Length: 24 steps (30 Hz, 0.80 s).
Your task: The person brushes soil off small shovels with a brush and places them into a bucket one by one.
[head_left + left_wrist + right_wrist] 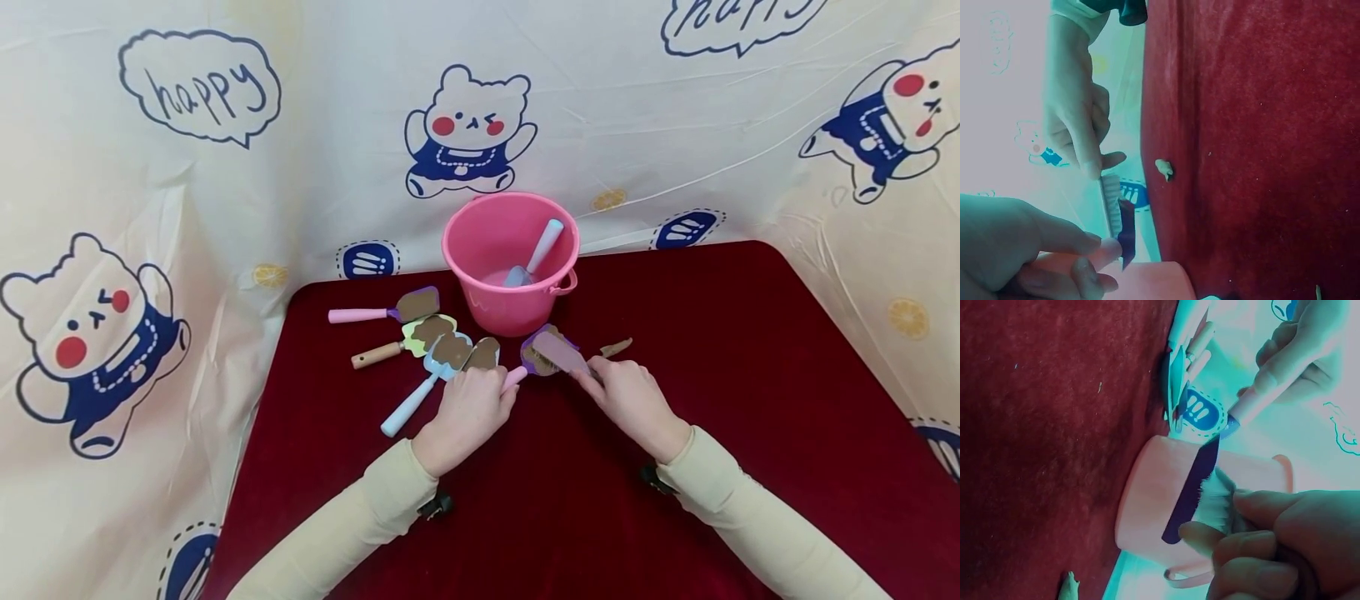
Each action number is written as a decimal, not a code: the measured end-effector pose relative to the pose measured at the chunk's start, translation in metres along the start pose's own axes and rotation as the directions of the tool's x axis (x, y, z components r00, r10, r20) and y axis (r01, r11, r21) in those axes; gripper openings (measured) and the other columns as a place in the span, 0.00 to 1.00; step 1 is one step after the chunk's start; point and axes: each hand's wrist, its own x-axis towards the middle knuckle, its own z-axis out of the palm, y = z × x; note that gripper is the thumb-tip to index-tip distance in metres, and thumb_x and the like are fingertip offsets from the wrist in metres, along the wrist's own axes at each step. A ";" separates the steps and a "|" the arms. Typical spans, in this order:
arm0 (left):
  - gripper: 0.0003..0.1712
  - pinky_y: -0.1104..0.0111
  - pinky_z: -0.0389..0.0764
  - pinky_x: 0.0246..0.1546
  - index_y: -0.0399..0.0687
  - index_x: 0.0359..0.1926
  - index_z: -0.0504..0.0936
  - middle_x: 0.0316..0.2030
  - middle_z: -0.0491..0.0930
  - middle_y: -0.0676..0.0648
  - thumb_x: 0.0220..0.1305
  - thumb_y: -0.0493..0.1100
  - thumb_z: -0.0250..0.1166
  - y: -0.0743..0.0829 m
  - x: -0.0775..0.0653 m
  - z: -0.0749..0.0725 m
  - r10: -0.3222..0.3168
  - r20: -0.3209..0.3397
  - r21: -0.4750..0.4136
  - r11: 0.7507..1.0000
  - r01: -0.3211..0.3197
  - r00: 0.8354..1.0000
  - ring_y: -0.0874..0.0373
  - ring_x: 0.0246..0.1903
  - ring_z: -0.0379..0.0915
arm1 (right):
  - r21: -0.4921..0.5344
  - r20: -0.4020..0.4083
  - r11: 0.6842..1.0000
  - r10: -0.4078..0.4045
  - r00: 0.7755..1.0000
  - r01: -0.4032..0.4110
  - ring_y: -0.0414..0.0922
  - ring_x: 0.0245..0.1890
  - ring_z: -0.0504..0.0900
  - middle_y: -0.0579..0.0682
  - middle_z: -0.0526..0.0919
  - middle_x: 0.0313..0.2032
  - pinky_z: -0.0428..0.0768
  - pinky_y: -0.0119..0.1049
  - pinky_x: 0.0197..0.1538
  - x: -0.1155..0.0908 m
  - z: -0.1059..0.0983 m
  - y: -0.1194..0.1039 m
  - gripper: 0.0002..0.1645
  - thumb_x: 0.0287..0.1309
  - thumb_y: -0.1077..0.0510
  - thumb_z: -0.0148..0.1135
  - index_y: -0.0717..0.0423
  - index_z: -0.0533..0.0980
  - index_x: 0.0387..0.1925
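My left hand [468,408] grips the pink handle [514,377] of a small toy shovel. The shovel's purple-edged blade [1192,494] has brown, mud-like stuff on its face. In my right hand [637,400] is a flat brush [561,352] with a pinkish-grey back, pinched between thumb and fingers. Its white bristles [1215,497] press against the blade, also visible in the left wrist view. Close beside my left hand lies another brown-coated shovel head [485,353], its handle hidden.
A pink bucket [510,304] stands behind the hands, holding a light-blue shovel [546,244]. To the left lie brown-smeared shovels with a light-blue handle [408,407], a wooden handle [377,355] and a pink handle [357,316]. A brown clump [617,347] sits by my right hand.
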 end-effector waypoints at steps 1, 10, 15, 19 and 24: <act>0.21 0.63 0.70 0.13 0.46 0.19 0.71 0.12 0.67 0.49 0.65 0.40 0.72 0.000 0.000 0.001 0.001 -0.003 0.003 1.000 -0.001 1.000 0.52 0.13 0.70 | 0.001 -0.003 1.000 -0.004 1.000 0.004 0.35 0.12 0.57 0.41 0.61 0.12 0.61 0.31 0.17 0.000 0.000 0.000 0.20 0.71 0.53 0.66 0.52 0.71 0.24; 0.22 0.62 0.72 0.13 0.45 0.20 0.72 0.13 0.70 0.48 0.66 0.42 0.72 -0.001 0.001 0.002 0.012 -0.021 -0.009 1.000 -0.012 1.000 0.49 0.14 0.73 | 0.039 0.013 0.999 -0.034 0.999 0.033 0.34 0.12 0.56 0.40 0.60 0.13 0.61 0.30 0.16 0.002 0.002 -0.001 0.19 0.72 0.52 0.65 0.52 0.71 0.25; 0.21 0.59 0.74 0.14 0.44 0.20 0.73 0.14 0.71 0.47 0.67 0.42 0.72 -0.002 0.003 0.004 0.026 -0.045 -0.015 1.000 -0.027 0.999 0.46 0.16 0.76 | 0.038 -0.010 0.999 -0.009 1.000 0.010 0.35 0.12 0.58 0.42 0.62 0.14 0.62 0.31 0.16 0.004 -0.001 -0.003 0.19 0.71 0.53 0.66 0.54 0.72 0.25; 0.20 0.60 0.73 0.14 0.44 0.20 0.74 0.13 0.70 0.47 0.68 0.42 0.71 -0.002 0.005 0.002 0.016 -0.032 -0.023 1.000 -0.017 0.999 0.47 0.16 0.75 | 0.056 0.013 0.998 -0.026 1.000 0.025 0.34 0.12 0.59 0.41 0.63 0.14 0.63 0.30 0.16 0.006 -0.002 -0.005 0.18 0.71 0.53 0.67 0.54 0.74 0.26; 0.19 0.59 0.74 0.15 0.44 0.22 0.75 0.14 0.71 0.47 0.66 0.42 0.72 -0.002 0.005 0.000 0.015 -0.035 -0.020 1.000 -0.015 0.999 0.46 0.16 0.75 | 0.050 0.023 0.999 -0.015 1.000 0.014 0.34 0.12 0.57 0.40 0.61 0.13 0.61 0.31 0.17 0.006 -0.003 -0.004 0.18 0.70 0.52 0.67 0.52 0.73 0.25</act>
